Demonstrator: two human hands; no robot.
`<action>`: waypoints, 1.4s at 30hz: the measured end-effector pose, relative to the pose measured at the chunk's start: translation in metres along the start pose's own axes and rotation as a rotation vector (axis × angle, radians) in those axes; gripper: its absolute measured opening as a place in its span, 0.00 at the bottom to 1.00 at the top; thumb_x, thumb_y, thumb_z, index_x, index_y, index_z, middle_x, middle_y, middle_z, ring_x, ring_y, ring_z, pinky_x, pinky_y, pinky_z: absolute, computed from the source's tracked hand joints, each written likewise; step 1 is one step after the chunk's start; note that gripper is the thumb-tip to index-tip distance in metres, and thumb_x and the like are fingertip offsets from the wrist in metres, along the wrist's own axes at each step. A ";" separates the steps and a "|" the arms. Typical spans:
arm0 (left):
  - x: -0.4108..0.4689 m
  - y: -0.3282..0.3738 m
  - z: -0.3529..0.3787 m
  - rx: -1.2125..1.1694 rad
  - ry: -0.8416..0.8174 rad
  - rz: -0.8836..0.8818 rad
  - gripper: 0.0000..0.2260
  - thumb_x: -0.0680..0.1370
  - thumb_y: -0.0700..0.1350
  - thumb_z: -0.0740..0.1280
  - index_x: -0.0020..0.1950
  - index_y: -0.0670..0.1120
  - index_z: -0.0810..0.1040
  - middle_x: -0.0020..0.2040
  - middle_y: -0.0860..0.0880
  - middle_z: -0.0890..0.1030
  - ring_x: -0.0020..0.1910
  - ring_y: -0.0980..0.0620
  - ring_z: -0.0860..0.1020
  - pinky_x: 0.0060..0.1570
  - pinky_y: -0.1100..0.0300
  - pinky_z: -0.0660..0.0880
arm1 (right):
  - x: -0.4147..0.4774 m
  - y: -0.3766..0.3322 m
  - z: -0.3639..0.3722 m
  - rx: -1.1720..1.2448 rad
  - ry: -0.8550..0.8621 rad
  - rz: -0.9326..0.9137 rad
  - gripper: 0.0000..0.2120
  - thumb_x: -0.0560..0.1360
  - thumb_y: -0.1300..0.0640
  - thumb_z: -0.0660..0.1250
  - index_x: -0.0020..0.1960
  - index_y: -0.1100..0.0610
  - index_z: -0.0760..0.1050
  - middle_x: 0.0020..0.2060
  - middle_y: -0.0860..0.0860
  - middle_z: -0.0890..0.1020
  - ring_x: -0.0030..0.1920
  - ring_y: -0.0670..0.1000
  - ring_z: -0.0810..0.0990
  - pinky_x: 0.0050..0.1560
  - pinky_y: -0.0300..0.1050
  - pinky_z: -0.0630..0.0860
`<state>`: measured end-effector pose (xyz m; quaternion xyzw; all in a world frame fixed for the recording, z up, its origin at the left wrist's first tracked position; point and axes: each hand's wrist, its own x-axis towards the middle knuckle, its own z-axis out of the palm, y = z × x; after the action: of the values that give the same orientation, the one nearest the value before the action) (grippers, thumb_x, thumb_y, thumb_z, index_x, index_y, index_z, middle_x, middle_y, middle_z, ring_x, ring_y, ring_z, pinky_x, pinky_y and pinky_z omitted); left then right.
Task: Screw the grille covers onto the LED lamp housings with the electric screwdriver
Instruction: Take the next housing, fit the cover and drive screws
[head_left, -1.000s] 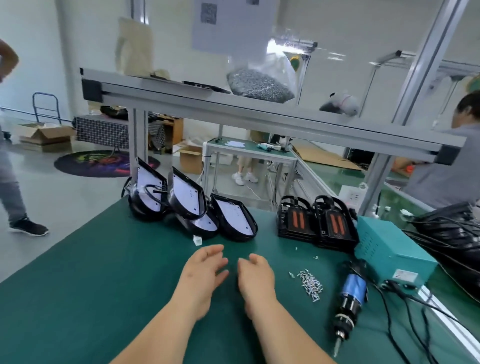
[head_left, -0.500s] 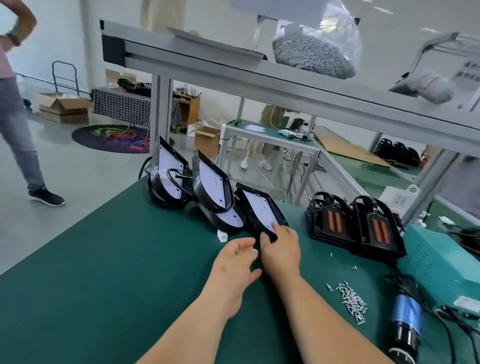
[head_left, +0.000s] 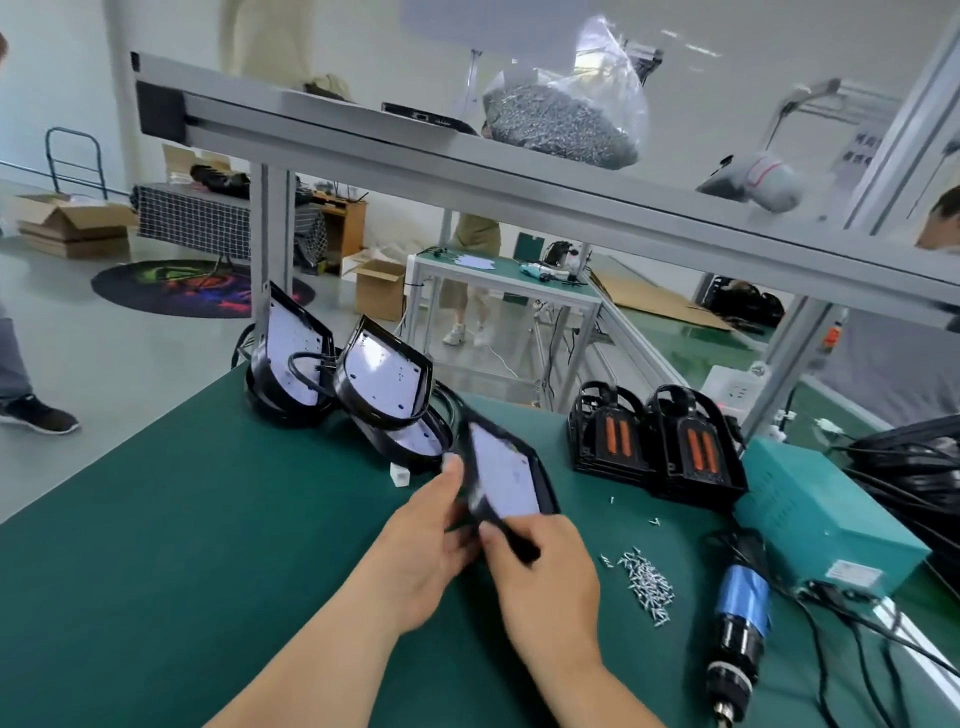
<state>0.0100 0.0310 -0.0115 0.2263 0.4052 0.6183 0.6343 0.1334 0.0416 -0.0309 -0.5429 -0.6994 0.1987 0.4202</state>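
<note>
Looking down at the green bench (head_left: 156, 519): mid-bench I'm holding one lamp housing (head_left: 501, 478) tilted, left hand (head_left: 426, 551) gripping its left edge, right hand (head_left: 545, 577) pinching the bottom corner. Electric screwdriver (head_left: 740, 618) lies off right, beside loose screws (head_left: 647, 577).

Lamp housings (head_left: 382, 395) are leaned together at the counter's (head_left: 182, 545) back left, with one lamp housing (head_left: 504, 478) held before them. Grille covers (head_left: 660, 441) are stacked back right. Screws (head_left: 647, 577) are scattered before these, the electric screwdriver (head_left: 740, 629) laid to their right.
</note>
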 end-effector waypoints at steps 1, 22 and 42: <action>-0.001 -0.001 0.002 -0.001 -0.016 -0.014 0.20 0.80 0.55 0.64 0.65 0.44 0.79 0.60 0.44 0.84 0.57 0.47 0.82 0.57 0.54 0.78 | -0.009 0.001 -0.003 -0.064 -0.050 -0.066 0.04 0.73 0.46 0.72 0.43 0.46 0.81 0.43 0.43 0.77 0.47 0.38 0.76 0.45 0.27 0.68; -0.002 -0.004 -0.005 0.204 -0.141 0.007 0.33 0.80 0.31 0.59 0.71 0.68 0.65 0.60 0.49 0.84 0.52 0.44 0.85 0.48 0.50 0.80 | 0.076 0.013 -0.059 0.335 0.215 0.328 0.08 0.77 0.52 0.68 0.42 0.55 0.78 0.33 0.47 0.79 0.35 0.49 0.75 0.42 0.46 0.73; -0.001 0.000 -0.005 0.039 -0.068 -0.080 0.15 0.82 0.40 0.62 0.66 0.54 0.75 0.54 0.45 0.86 0.51 0.43 0.85 0.45 0.50 0.81 | 0.202 0.068 -0.042 -0.514 -0.009 0.399 0.25 0.72 0.41 0.72 0.53 0.64 0.78 0.49 0.59 0.82 0.51 0.60 0.80 0.46 0.48 0.76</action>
<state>0.0062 0.0286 -0.0142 0.2431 0.4043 0.5763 0.6673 0.1959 0.2435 0.0184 -0.7566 -0.6085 0.0965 0.2189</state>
